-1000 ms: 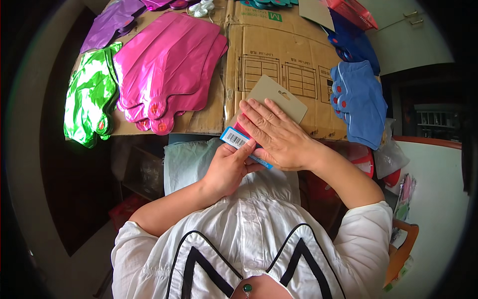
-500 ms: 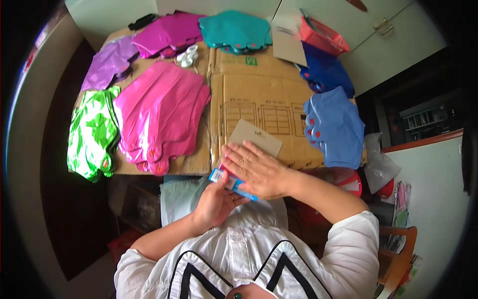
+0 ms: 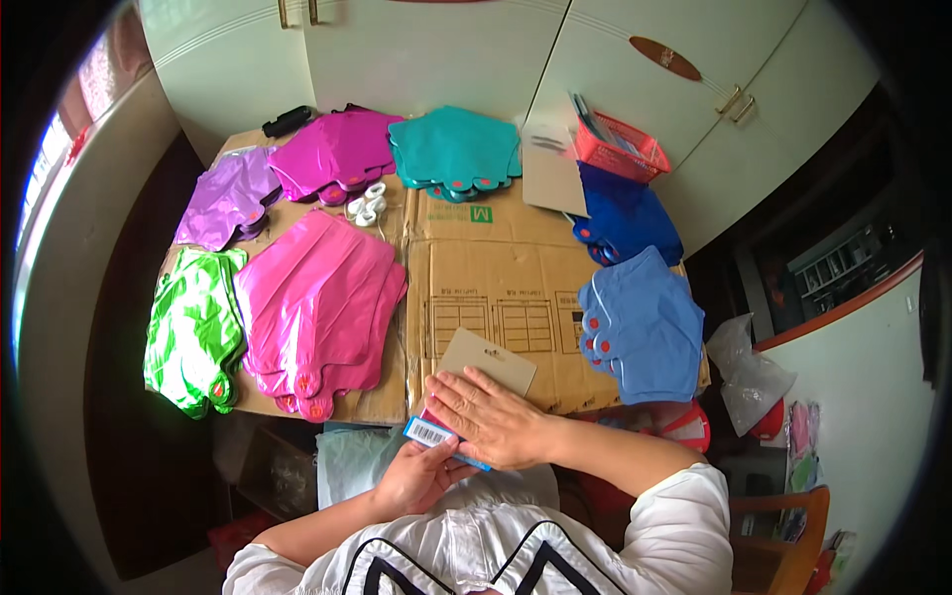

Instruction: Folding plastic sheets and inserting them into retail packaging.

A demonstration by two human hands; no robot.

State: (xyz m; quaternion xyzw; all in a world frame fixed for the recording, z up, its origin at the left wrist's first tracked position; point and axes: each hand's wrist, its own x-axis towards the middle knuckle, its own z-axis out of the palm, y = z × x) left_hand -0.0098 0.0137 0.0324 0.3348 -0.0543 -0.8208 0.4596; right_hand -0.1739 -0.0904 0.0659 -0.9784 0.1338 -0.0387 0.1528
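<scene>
My left hand [image 3: 421,476] grips the lower edge of a flat packet with a blue rim and a white barcode label [image 3: 428,432], held at the near edge of the cardboard-covered table [image 3: 506,297]. My right hand [image 3: 493,418] lies flat on top of the packet, fingers spread toward the left. A small brown card [image 3: 488,362] sits just beyond my right fingertips. Most of the packet is hidden under my right hand.
Stacks of flat foil balloons lie on the table: green [image 3: 188,332], pink [image 3: 317,307], purple [image 3: 228,198], magenta [image 3: 332,149], teal [image 3: 454,151], dark blue [image 3: 625,218], light blue [image 3: 640,322]. White tape rolls [image 3: 365,203], a red basket [image 3: 620,149], white cupboard doors behind.
The view has tilted upward, bringing the far side of the table and the cupboards into sight. My hands stay on the packet, now lower in the picture.
</scene>
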